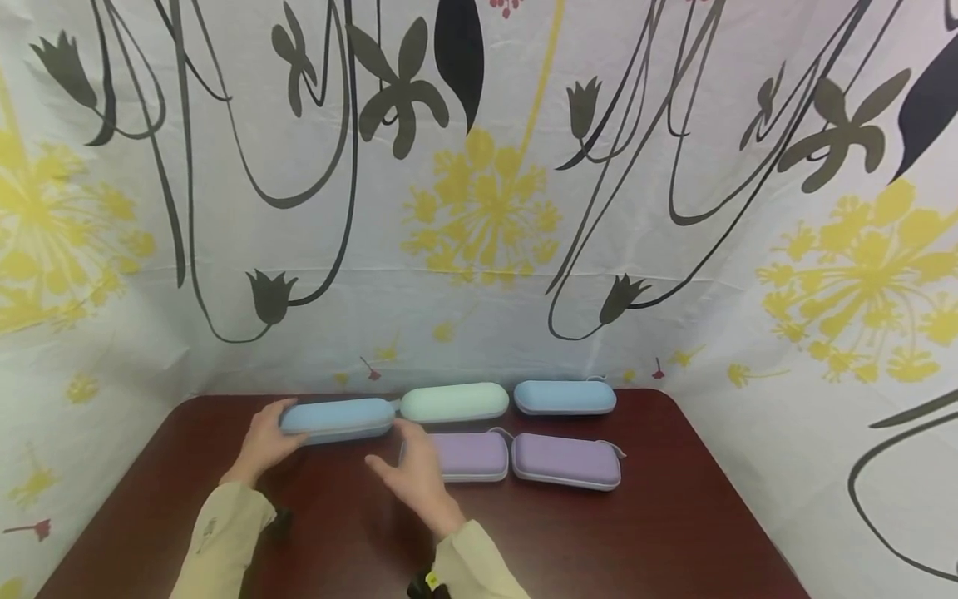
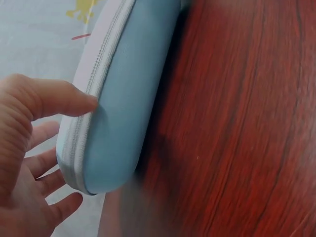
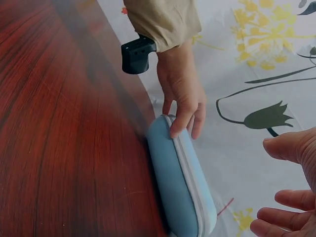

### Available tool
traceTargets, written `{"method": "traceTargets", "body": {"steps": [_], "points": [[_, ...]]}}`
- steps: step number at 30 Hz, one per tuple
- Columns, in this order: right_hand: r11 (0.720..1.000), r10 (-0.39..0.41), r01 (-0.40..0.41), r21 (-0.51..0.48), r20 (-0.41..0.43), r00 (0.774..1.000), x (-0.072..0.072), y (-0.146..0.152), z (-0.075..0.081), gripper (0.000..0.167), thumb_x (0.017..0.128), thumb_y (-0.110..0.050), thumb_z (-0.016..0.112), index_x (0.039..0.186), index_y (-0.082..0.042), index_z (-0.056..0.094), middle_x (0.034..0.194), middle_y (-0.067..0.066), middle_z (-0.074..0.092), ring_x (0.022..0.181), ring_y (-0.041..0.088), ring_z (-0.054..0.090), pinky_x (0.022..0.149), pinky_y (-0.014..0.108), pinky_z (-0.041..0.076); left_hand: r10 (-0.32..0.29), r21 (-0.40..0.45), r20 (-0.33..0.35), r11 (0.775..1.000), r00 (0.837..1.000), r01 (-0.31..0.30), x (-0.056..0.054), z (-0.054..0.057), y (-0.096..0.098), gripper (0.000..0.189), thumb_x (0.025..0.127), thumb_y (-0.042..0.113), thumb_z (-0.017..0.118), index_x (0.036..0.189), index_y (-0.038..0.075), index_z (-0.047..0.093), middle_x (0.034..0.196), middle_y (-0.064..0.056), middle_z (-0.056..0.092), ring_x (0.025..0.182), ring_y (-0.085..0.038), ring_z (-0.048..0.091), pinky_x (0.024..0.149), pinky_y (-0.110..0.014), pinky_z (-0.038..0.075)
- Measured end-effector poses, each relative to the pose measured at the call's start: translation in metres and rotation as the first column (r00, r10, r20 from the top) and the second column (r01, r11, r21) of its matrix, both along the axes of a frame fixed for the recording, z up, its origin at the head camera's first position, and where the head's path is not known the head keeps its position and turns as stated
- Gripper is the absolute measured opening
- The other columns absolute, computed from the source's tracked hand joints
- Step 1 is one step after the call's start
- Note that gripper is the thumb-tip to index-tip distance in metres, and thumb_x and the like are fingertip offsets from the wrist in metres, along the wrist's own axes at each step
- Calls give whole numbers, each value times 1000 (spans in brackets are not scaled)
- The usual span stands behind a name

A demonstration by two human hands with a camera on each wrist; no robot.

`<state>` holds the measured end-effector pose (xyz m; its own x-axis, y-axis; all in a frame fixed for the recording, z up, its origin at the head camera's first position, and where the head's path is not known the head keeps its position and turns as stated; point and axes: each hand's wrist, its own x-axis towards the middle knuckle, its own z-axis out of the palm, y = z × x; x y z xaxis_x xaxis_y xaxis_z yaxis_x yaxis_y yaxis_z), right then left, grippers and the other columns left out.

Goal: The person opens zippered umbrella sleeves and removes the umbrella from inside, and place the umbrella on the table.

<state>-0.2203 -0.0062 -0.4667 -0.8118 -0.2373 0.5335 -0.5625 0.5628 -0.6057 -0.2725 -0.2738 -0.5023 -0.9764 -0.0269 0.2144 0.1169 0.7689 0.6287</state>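
Observation:
My left hand [image 1: 268, 441] holds the left end of a light blue zip case [image 1: 340, 418] at the back left of the table. In the left wrist view its thumb lies on the case's zip [image 2: 81, 123], with the fingers round the other side. My right hand [image 1: 419, 476] has its fingers spread near the case's right end, in front of a purple case [image 1: 471, 457] that it partly covers. Nothing is in the right hand [image 3: 291, 197] in the right wrist view.
Behind stand a mint green case [image 1: 454, 403] and another blue case [image 1: 565, 398]. A second purple case [image 1: 566, 461] lies at the front right of the group. A patterned cloth [image 1: 479, 333] hangs at the back edge of the dark red wooden table [image 1: 636, 541].

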Motion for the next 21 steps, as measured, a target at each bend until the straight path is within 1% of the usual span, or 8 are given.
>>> {"method": "traceTargets", "body": {"steps": [3,7,9,12,16,18,21], "points": [[1000,-2,2,8,7,1000,-1,-1,0,55,77,-23,75,120,4,55,114,16,61,101,26,59,85,34,48,-20,-60,-4,998,1000,20,0,2,-3,67,70,11,73,126,-13,45,125,-34,39,114,-50,36,88,-62,36],[1000,-1,1,9,43,999,-2,-2,-2,55,78,-23,75,122,4,55,115,16,60,102,25,58,86,35,48,-66,-153,7,986,998,66,0,7,-6,69,66,12,77,124,-11,49,121,-32,40,109,-48,38,81,-61,41],[1000,-2,2,9,56,998,-3,-1,-3,56,78,-23,75,122,4,54,116,16,59,103,25,58,87,34,48,-88,-185,5,979,996,88,0,10,-7,69,64,13,78,123,-10,51,118,-32,41,106,-47,40,78,-61,42],[1000,4,-4,-2,66,998,-4,0,-3,56,78,-23,74,123,4,54,116,16,59,103,25,58,87,34,47,-104,-220,10,970,994,104,-2,11,-7,69,60,13,80,121,-8,53,117,-30,44,103,-46,44,76,-60,42],[1000,17,-16,-21,70,997,-4,2,-6,58,78,-23,75,124,4,53,118,16,58,103,25,57,87,35,47,-115,-241,29,963,993,119,-3,7,-6,71,58,10,80,121,-8,51,117,-29,51,102,-44,49,78,-59,43],[999,25,-23,-29,70,997,-4,3,-7,58,78,-23,75,124,4,53,118,16,58,104,25,57,87,35,47,-120,-269,34,955,992,125,-3,5,-6,73,57,9,78,122,-9,50,118,-28,52,102,-44,50,79,-59,43],[999,30,-28,-31,70,997,-5,4,-8,58,78,-24,75,124,4,53,118,16,58,105,26,57,88,35,47,-127,-316,18,940,992,126,-3,3,-5,74,55,9,79,121,-9,50,117,-28,52,102,-44,50,79,-59,43]]}}
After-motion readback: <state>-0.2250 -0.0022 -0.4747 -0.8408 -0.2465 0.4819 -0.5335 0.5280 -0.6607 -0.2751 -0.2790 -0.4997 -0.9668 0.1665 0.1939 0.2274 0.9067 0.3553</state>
